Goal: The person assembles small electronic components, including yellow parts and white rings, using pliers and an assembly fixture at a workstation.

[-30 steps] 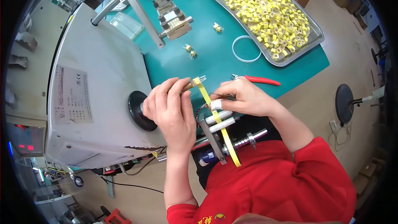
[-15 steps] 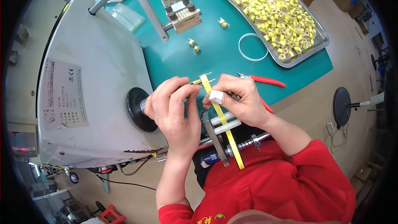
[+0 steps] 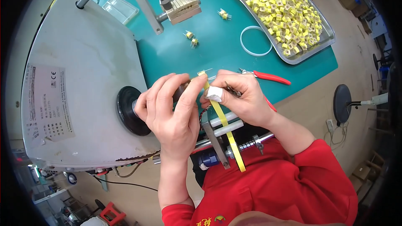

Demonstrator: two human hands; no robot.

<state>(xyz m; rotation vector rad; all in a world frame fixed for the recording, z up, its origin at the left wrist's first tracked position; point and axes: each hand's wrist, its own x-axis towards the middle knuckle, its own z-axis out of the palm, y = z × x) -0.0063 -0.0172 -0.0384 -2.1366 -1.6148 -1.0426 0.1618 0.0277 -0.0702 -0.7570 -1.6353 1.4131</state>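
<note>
A narrow strip of yellow tape runs from its roll near my red shirt up to a small yellow coil with wire pins. My left hand is curled around the coil's near side, its index fingertip pressed on the tape there; the thumb is mostly hidden. With thumb and fingers closed, my right hand pinches the tape just below the coil. A white wrap covers its thumb tip. Between its fingers shows a small dark metal tool, partly hidden.
A white machine body with a black round knob stands left. Red-handled cutters, a white ring and several loose pinned coils lie on the green mat. A metal tray holds many yellow coils.
My left index finger has come forward and down onto the tape at the coil. My right hand keeps its pinch, almost unmoved. The view has shifted slightly, moving the machine and mat items up and left.
</note>
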